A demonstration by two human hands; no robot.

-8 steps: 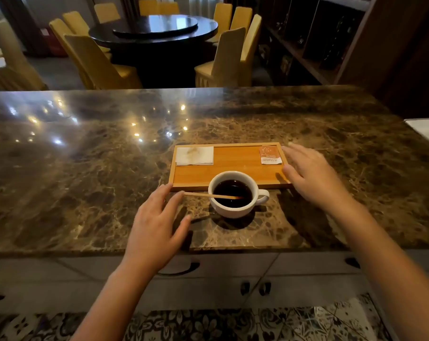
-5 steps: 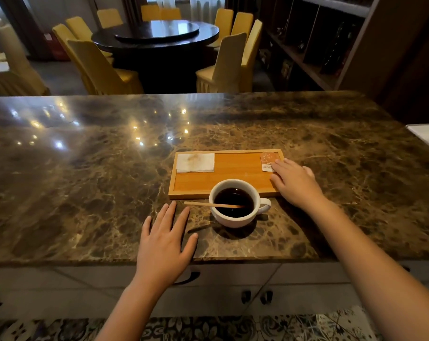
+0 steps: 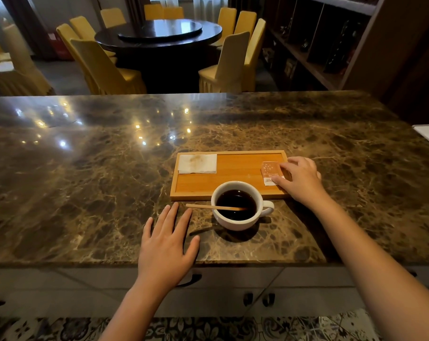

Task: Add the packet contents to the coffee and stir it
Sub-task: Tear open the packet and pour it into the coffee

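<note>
The packet [image 3: 270, 171] lies at the tray's [image 3: 223, 193] right end. The right hand [image 3: 298, 179] rests fingers on it, not yet pinched. Left hand [image 3: 166, 244] lies flat on the desk [image 3: 85, 193], fingers spread. Recommended: pinch one edge, lift clear of the coffee cup [image 3: 238, 205].

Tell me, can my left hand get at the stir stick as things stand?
Probably yes. The left hand lies flat on the counter, and the stick pokes out over the cup rim toward its fingertips, with only bare marble between.
</note>
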